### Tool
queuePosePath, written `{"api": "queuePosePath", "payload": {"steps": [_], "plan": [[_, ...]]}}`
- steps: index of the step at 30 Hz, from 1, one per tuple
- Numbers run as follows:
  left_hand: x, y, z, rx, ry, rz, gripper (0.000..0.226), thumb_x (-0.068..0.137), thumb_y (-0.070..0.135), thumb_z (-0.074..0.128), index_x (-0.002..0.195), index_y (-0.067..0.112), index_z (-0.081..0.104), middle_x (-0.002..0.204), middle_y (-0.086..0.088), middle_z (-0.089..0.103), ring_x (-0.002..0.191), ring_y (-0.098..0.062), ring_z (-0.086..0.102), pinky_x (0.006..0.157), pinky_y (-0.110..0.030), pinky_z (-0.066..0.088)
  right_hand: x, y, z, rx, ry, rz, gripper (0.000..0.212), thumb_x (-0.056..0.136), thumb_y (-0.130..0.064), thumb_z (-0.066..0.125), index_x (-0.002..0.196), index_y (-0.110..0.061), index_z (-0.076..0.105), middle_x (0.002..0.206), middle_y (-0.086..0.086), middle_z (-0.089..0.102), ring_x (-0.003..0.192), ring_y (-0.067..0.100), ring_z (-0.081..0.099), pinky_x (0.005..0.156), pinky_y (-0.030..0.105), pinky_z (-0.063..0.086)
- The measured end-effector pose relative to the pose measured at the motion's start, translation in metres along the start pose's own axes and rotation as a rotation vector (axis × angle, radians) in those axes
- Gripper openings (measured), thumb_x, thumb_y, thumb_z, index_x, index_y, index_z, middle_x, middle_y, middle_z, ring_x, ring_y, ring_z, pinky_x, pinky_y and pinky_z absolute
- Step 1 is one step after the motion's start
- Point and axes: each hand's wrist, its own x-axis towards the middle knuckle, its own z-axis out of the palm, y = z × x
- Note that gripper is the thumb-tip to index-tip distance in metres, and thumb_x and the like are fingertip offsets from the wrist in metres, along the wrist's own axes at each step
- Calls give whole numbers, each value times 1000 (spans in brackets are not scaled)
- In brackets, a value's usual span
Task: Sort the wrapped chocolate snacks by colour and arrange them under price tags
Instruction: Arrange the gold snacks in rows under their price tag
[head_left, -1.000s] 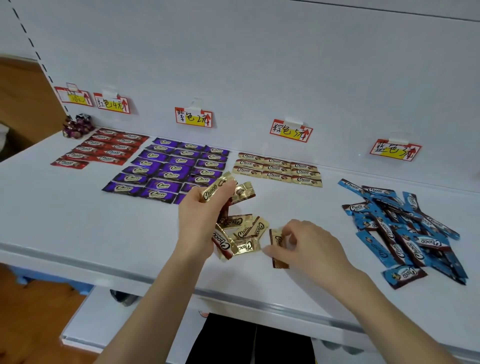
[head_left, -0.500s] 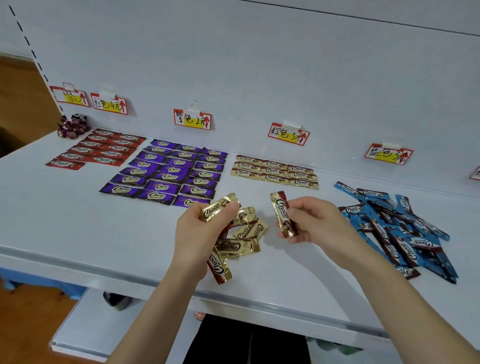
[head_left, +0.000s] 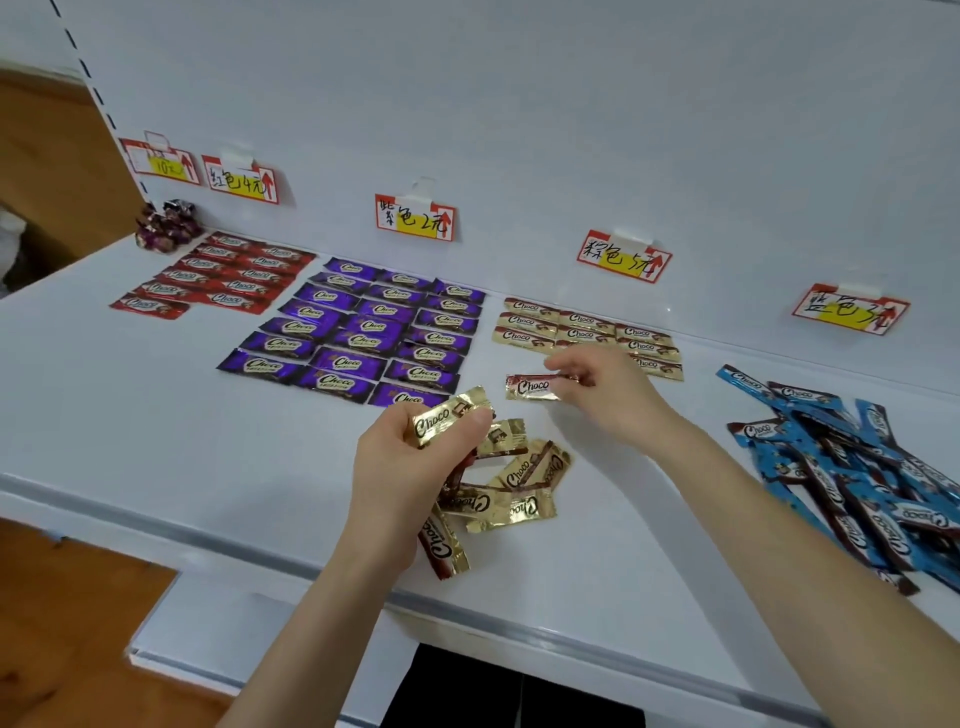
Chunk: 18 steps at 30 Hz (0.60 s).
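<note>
My left hand holds several gold Choco snacks above a loose gold pile near the shelf's front edge. My right hand pinches one gold snack lying flat, just in front of the gold rows under the gold price tag. Red rows lie under the red tag, purple rows under the purple tag. A jumbled blue pile sits below the blue tag.
Small dark foil-wrapped sweets sit in the far left corner under a 10-yuan tag. The white shelf has a back wall and a raised front lip. Wooden floor shows at lower left.
My right hand picked one gold snack out of the loose pile, lifted it, then carried it back to the front of the gold rows. The left hand kept its bundle.
</note>
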Motion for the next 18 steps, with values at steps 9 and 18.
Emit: {"api": "queuePosePath", "payload": {"steps": [9, 18], "plan": [[4, 5, -4, -35, 14, -27, 29, 68, 33, 76, 81, 11, 62, 52, 8, 61, 45, -1, 54, 41, -16, 42, -17, 10, 21, -364, 23, -226, 23, 95, -26, 48, 100, -16, 68, 105, 0, 59, 101, 19, 47, 78, 26, 34], [2, 4, -4, -55, 24, -40, 27, 68, 34, 76, 81, 14, 63, 55, 9, 64, 46, 1, 56, 41, -14, 41, 6, 3, 40, -397, 106, -224, 27, 95, -16, 46, 109, -4, 65, 111, 10, 60, 103, 25, 50, 87, 35, 41]]}}
